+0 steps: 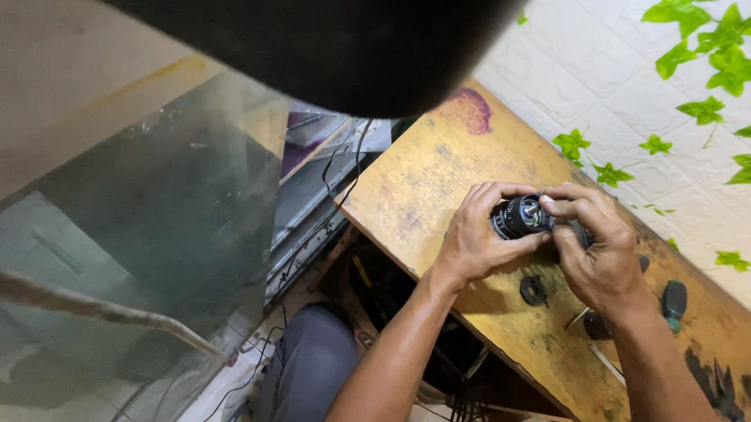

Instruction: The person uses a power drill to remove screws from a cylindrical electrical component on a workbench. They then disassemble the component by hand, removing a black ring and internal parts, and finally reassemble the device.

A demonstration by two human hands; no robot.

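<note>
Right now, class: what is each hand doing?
Left hand: closed on the small round black-and-silver metal part.
Right hand: fingers pinching that same part.

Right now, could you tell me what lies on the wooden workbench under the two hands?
Below the left hand and right hand, which grip a small black round part, a black disc lies on the yellow workbench. The right wrist covers part of a dark piece beside it.

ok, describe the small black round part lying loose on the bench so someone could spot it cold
Start at the worn yellow wooden bench beside the white wall with green leaves. Below the two hands, the left hand and right hand, which grip a black-and-metal cylindrical part, lies a small black disc. Unlike the dark oval piece further right, it is round and sits between the wrists.
</note>
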